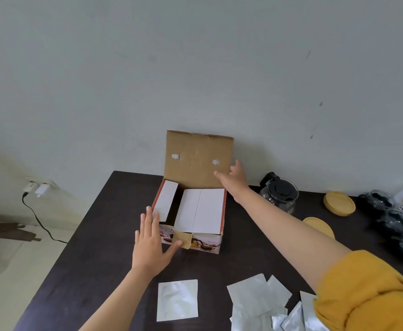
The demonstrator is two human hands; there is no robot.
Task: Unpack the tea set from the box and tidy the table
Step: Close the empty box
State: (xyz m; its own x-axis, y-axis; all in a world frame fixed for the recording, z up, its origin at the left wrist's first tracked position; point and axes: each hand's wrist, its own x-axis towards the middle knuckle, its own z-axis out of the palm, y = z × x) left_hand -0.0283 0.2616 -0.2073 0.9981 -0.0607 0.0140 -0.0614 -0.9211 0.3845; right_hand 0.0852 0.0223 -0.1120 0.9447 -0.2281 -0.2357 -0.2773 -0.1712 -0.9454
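Observation:
The printed cardboard box (205, 243) stands on the dark table (95, 247), its brown lid (195, 158) raised upright against the wall. White inner flaps (200, 209) lie across the top of the box. My left hand (151, 244) rests flat with straight fingers against the box's front left corner. My right hand (235, 174) reaches to the lid's right edge, thumb on the inside face and fingers behind it. A glass teapot (279, 195) with a black lid stands right of the box. Two wooden coasters (339, 203) and several glass cups (396, 218) lie further right.
Several silver foil pouches (255, 304) lie on the near part of the table, one apart (177, 299) at the left. A charger and cable (39, 189) hang from a wall socket at the left. The table's left edge runs diagonally.

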